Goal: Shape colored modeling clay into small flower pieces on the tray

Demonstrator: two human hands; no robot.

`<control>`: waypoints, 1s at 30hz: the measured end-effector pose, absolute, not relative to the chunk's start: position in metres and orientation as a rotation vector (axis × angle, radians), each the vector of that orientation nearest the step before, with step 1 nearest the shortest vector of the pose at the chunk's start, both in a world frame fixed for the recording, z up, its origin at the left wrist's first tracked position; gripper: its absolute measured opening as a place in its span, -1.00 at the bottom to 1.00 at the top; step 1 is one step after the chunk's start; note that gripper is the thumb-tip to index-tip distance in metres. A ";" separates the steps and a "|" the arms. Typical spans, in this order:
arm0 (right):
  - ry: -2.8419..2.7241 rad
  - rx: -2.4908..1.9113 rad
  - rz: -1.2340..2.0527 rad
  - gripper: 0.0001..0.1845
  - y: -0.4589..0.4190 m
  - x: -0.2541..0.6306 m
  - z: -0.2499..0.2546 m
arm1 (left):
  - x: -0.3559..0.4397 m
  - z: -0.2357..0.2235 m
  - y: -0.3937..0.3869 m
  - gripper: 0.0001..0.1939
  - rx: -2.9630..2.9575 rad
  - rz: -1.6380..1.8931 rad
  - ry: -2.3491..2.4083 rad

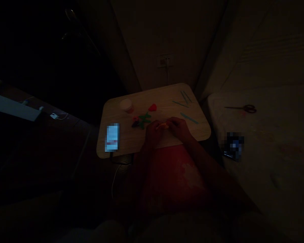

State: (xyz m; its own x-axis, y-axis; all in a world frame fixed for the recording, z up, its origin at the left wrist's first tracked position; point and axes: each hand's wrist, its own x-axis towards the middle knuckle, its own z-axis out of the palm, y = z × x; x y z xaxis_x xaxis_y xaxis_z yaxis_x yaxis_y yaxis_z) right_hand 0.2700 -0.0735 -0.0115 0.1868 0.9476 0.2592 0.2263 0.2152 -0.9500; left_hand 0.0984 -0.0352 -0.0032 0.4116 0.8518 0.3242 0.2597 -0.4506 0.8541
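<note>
Although the room is dim, a small orange piece (163, 125) is visible between the person's hands, just above or on the near part of the low table (131, 143). The left hand (153, 132) and the right hand (178, 126) pinch it from opposite ends; individual finger contacts cannot be told. Shaping appears partway through: the green piece (145, 118), with several arms, and the rounded red piece (152, 107) lie apart from the hands and look formed, whereas the orange piece is in work and not set down. Its finish, and any remaining count of parts, cannot be judged. The orange piece's long axis runs left to right between the hands, roughly along the near table edge; no front end is distinguishable. The tub (126, 105) stands upright at the far left, and blue-green strips (189, 118) lie at the right.
</note>
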 end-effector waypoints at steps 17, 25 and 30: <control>-0.866 -1.238 0.844 -0.68 -0.069 0.267 -0.016 | 0.105 -0.015 -0.030 -0.51 1.606 1.085 0.903; -0.829 -1.176 0.879 -0.68 -0.068 0.268 -0.018 | 0.101 -0.019 -0.024 -0.62 1.722 1.206 0.952; -0.868 -1.170 0.910 -0.68 -0.067 0.268 -0.021 | 0.099 -0.016 -0.023 -0.64 1.910 1.243 0.930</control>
